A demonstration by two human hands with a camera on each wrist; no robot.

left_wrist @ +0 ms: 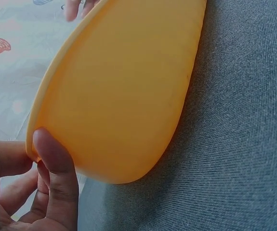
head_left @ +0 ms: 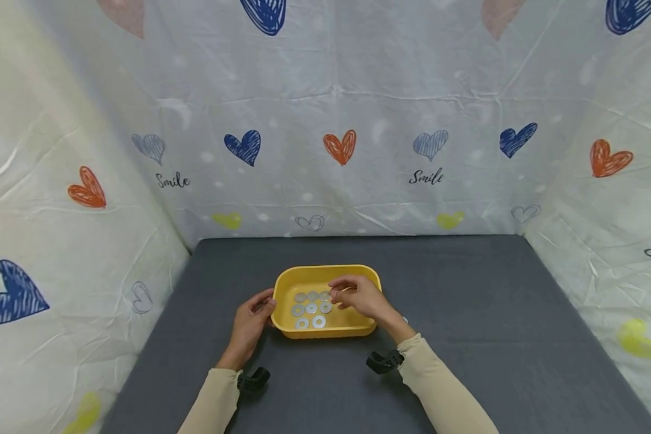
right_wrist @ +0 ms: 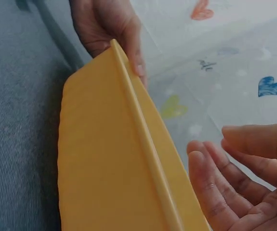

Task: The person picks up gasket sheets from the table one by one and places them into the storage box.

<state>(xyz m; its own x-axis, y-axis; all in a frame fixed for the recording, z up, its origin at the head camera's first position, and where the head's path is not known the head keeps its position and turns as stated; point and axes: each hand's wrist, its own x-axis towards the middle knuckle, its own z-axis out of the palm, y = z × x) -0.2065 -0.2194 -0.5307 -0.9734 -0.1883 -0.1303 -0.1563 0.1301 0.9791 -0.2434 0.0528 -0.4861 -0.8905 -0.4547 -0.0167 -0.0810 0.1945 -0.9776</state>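
A yellow plastic tray [head_left: 352, 324] with rounded corners sits on the dark cloth. Several flat metal washers [head_left: 307, 309] lie on its floor, roughly in rows towards the left. My left hand [head_left: 251, 322] grips the tray's left end, with the thumb [left_wrist: 56, 154] against the outer wall and fingers at the rim. Over the right part of the tray is my right hand [head_left: 362, 296], its fingertips close above the rightmost washers. In the right wrist view its fingers [right_wrist: 203, 180] are loosely bent, thumb and fingertips apart, and nothing shows between them.
A dark grey cloth [head_left: 466, 313] covers the table. A small pale object [head_left: 405, 320] shows just beyond my right wrist, mostly hidden by it. Black wrist straps [head_left: 254, 380] hang under both forearms. White curtains [head_left: 380, 114] printed with hearts enclose the back and sides.
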